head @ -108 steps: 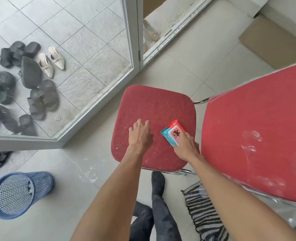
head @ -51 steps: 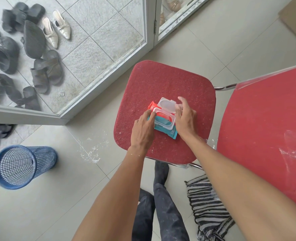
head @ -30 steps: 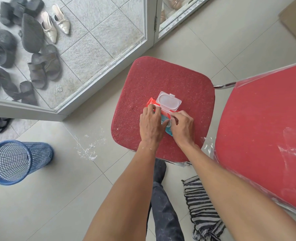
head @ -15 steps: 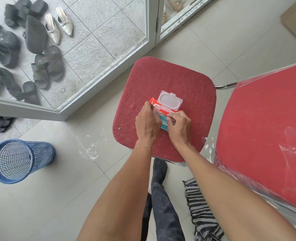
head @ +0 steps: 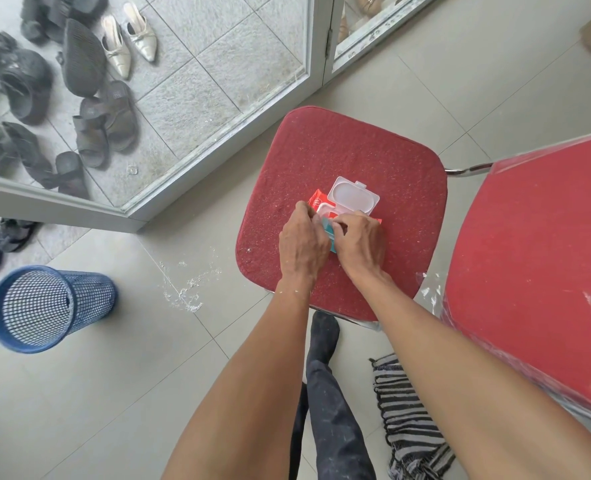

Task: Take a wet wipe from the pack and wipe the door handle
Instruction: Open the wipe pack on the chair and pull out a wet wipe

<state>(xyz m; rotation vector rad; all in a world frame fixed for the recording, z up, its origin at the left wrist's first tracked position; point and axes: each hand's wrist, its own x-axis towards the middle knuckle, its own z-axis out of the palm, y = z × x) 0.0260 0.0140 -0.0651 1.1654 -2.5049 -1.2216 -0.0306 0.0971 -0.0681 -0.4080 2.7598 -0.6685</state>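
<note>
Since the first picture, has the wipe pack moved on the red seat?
Yes. The pack now lies near the middle of the seat, further from its right edge, with its lid open and both hands on it.

1. Pale grey floor tiles (head: 121,386) are covering the room, with white specks lying along one grout line (head: 188,289).
2. A glass panel (head: 197,81) in a light grey frame (head: 218,168) is standing at the upper left, meeting a second framed pane (head: 367,32) at a corner post.
3. Dark sandals (head: 103,123) and a cream pair of heeled shoes (head: 127,39) are lying on rougher tiles beyond the glass.
4. A blue mesh bin (head: 44,310) is standing on the floor at the left.
5. A red cushioned stool (head: 349,147) is sitting mid-frame, beside a red plastic-covered surface (head: 543,258) at the right.
6. A striped cloth (head: 408,420) is lying on the floor below them.
7. Soft daylight is filling the space.
</note>
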